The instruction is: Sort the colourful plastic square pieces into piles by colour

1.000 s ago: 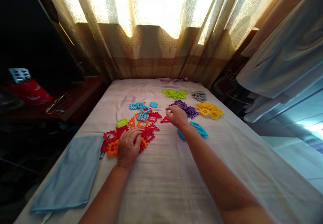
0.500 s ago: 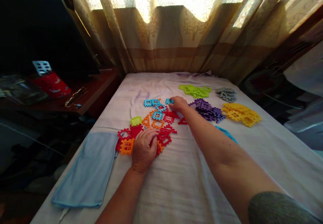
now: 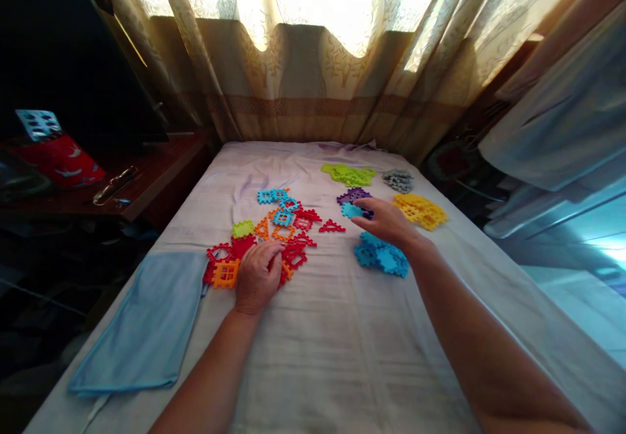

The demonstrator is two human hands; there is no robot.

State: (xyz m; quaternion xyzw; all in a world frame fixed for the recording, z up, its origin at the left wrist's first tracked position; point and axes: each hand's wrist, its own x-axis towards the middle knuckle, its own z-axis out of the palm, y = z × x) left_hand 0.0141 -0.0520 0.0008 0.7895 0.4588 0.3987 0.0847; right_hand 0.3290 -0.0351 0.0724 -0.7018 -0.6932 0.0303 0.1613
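Note:
My right hand (image 3: pixel 388 222) holds a light blue plastic building piece (image 3: pixel 351 210) between thumb and fingers, in front of a purple heap (image 3: pixel 353 194). Below that hand lies a pile of blue notched pieces (image 3: pixel 384 257). My left hand (image 3: pixel 259 274) rests on a mixed spread of pieces, its fingers curled together; whatever is under them is hidden. Around it lie red pieces (image 3: pixel 297 256), an orange window-shaped piece (image 3: pixel 225 274), a lime square (image 3: pixel 243 228) and several blue window pieces (image 3: pixel 283 217). A red triangle (image 3: pixel 332 226) lies apart between the hands.
Sorted heaps of lime (image 3: pixel 348 174), grey (image 3: pixel 398 180) and yellow pieces (image 3: pixel 420 211) lie toward the back right of the sheet-covered surface. A folded blue cloth (image 3: pixel 141 323) lies at left. A brown cabinet (image 3: pixel 161 173) stands beside it, and a curtain (image 3: pixel 298 75) hangs behind.
My right hand has moved right with the light blue piece, from the mixed spread toward the blue pile, uncovering the red triangle. My left hand stays on the spread. The view has turned right.

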